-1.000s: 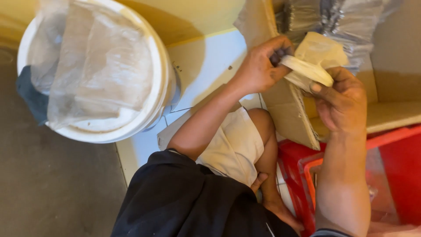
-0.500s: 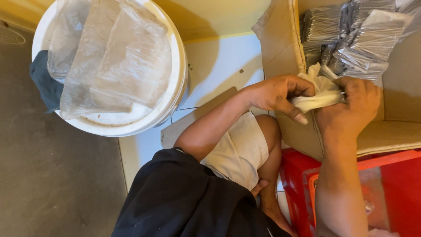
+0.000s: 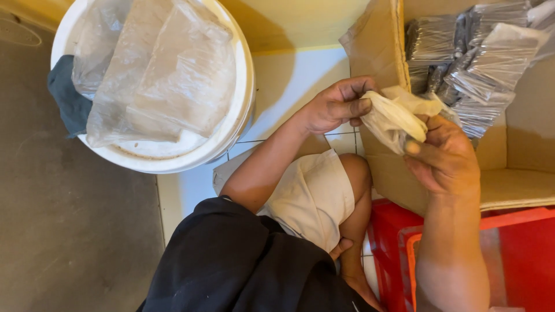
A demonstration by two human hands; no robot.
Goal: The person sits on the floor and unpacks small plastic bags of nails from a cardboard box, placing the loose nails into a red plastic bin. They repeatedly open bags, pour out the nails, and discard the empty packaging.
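Observation:
A crumpled cream plastic bag [image 3: 398,115] is held between both my hands, just over the near edge of a cardboard box [image 3: 374,40]. My left hand [image 3: 335,106] pinches the bag's left end. My right hand [image 3: 444,157] grips its right end, thumb on top. Inside the box lie several clear plastic packets with dark contents [image 3: 462,58]. I am crouched; my knee in cream shorts [image 3: 312,196] is below the hands.
A white bucket [image 3: 231,136] with clear plastic bags [image 3: 156,75] on top stands at the upper left, a dark blue cloth [image 3: 66,98] at its side. A red crate [image 3: 520,260] sits at the lower right. Grey floor lies to the left.
The view has shifted and the bucket now sits further right and lower. Both hands keep hold of the cream bag, which has been bunched up and drawn to the box's near edge.

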